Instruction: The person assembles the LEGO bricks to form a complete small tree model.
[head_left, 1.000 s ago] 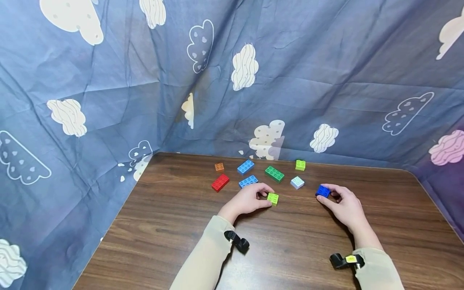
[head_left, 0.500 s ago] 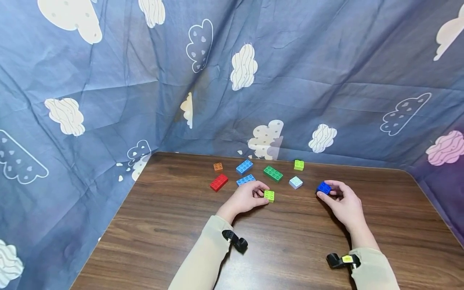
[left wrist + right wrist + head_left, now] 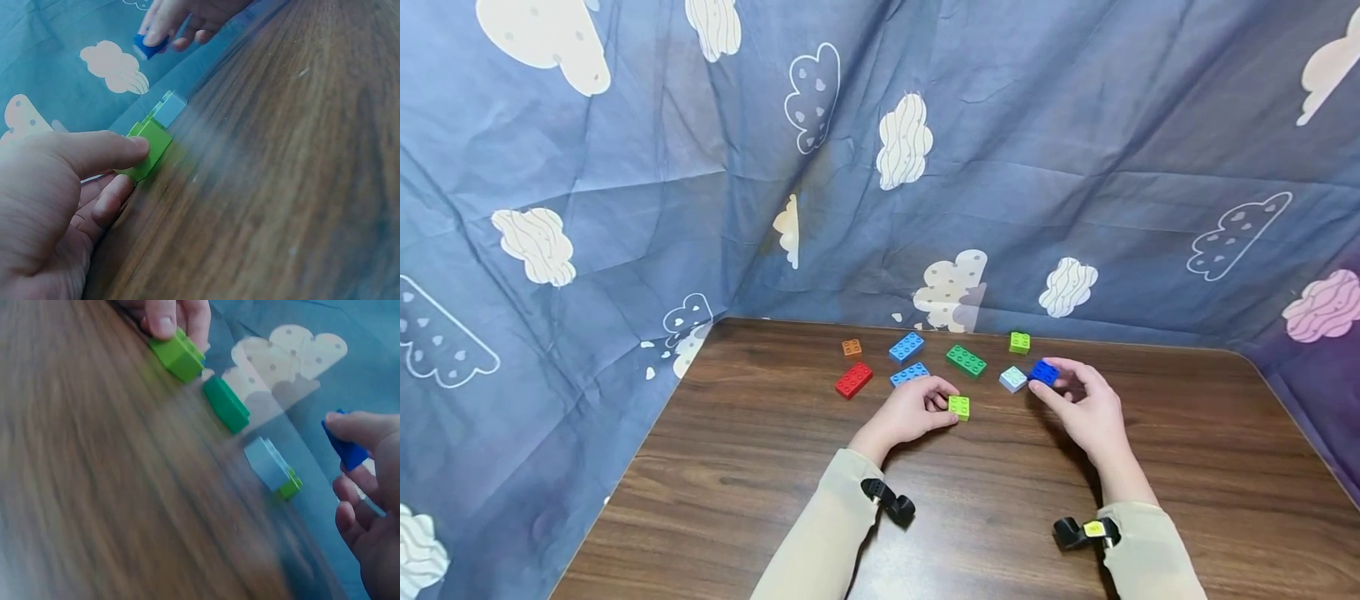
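Observation:
On the table, my left hand (image 3: 913, 410) pinches a lime green building brick (image 3: 958, 407) between thumb and fingers; the left wrist view shows the thumb pressed on its side. My right hand (image 3: 1086, 408) grips a dark blue brick (image 3: 1044, 372) by its sides. In both wrist views that blue brick (image 3: 345, 445) is held up off the table. It is close to the right of a pale blue brick (image 3: 1012, 379) that lies on the wood. A green brick (image 3: 966, 361) lies between the two hands, farther back.
Behind lie a second lime green brick (image 3: 1019, 342), an orange brick (image 3: 852, 347), a red brick (image 3: 854, 380) and a blue brick (image 3: 907, 346). Another blue brick (image 3: 909, 374) is partly behind my left hand. A cloud-patterned cloth (image 3: 850, 167) hangs along the table's (image 3: 737, 467) back edge.
My right hand has lifted the dark blue brick and carried it left and back, close to the pale blue brick. The left hand turned its lime brick slightly early on, then stayed nearly still.

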`<state>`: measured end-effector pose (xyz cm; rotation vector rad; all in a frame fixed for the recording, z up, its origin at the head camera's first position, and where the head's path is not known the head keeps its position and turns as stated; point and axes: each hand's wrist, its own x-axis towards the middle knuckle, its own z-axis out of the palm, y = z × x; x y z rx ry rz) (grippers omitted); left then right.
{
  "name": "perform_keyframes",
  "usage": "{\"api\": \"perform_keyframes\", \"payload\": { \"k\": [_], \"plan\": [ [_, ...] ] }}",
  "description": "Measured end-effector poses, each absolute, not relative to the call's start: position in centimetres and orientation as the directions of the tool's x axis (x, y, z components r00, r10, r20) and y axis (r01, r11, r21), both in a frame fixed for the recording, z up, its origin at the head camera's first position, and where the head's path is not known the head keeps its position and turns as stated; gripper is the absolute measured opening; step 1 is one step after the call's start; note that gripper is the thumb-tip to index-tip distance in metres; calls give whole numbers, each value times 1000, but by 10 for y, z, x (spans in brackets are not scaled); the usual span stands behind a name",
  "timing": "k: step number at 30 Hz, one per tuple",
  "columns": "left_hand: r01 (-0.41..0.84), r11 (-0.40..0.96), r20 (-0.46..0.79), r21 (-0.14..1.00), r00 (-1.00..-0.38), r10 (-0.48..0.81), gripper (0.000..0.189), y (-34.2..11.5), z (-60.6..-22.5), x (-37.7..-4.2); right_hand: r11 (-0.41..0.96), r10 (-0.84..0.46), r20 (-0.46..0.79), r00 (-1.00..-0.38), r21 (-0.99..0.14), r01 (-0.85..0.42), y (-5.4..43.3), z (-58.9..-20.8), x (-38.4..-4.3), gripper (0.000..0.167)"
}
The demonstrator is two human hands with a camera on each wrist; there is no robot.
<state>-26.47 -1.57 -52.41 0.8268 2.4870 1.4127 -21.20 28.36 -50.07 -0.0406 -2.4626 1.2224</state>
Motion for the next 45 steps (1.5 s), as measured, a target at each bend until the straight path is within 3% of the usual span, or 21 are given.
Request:
{"api": "perform_keyframes", "payload": {
  "k": [11,24,45],
  "plan": [
    [381,411,119,828,-837,535,33,-16,-525,-266,252,129,228,-965,-949,-190,248,-497,-218,49],
    [384,414,119,825,-835,537,34,-14,-525,-265,35,12,140,-990,-990,-139,232,-512,-218,43],
    [396,419,126,817,-832,541,33,-13,-526,-266,236,-102,148,-984,-957,-168,222,-524,-219,43]
  ]
}}
